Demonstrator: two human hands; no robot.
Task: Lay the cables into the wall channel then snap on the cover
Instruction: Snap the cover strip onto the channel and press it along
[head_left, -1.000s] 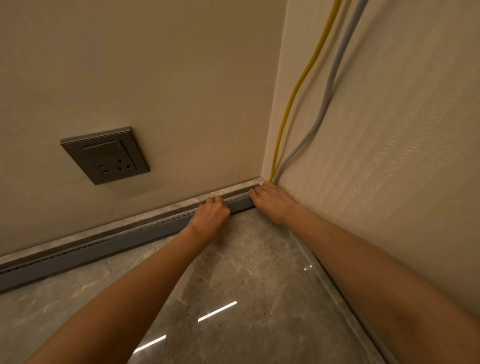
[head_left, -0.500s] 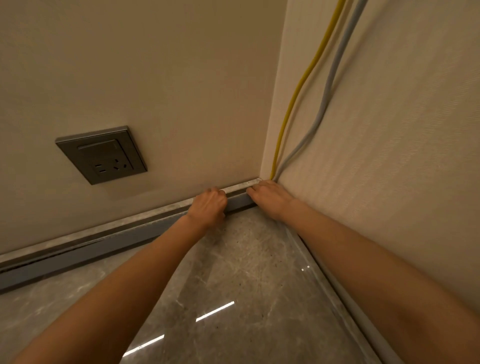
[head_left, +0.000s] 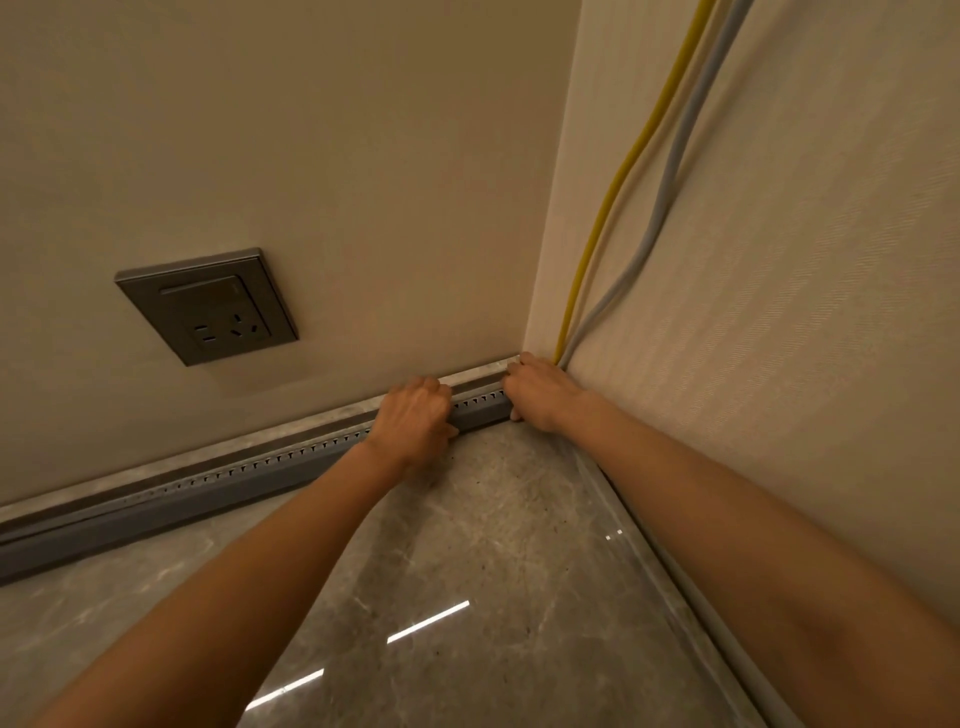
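Down at the left edge of the frame, a gray channel (head_left: 156, 506) starts and runs along the bottom of the wall, going up and right to the corner. It has a row of small slots along its top. A pale strip (head_left: 311, 421) sits just above it, against the wall. Above that, in the left middle of the frame, a gray socket (head_left: 208, 305) is set in the wall.

Near the middle of the frame, the left hand (head_left: 413, 415) rests on the channel with its fingers curled over the top edge and its thumb low on the front. It looks closed on the channel. A short bit of channel shows between the two hands. Just to the right, the right hand (head_left: 540, 392) is on the end of the channel, right in the corner. Its fingers are bent over the top and its thumb is on the front, so it grips the channel too.

At the upper right, a yellow cable (head_left: 623, 171) and a gray cable (head_left: 670, 171) hang side by side down the right wall. They come down to the corner just beside the right hand. I cannot tell if their ends are inside the channel. The shiny stone floor (head_left: 493, 545) fills the bottom of the frame
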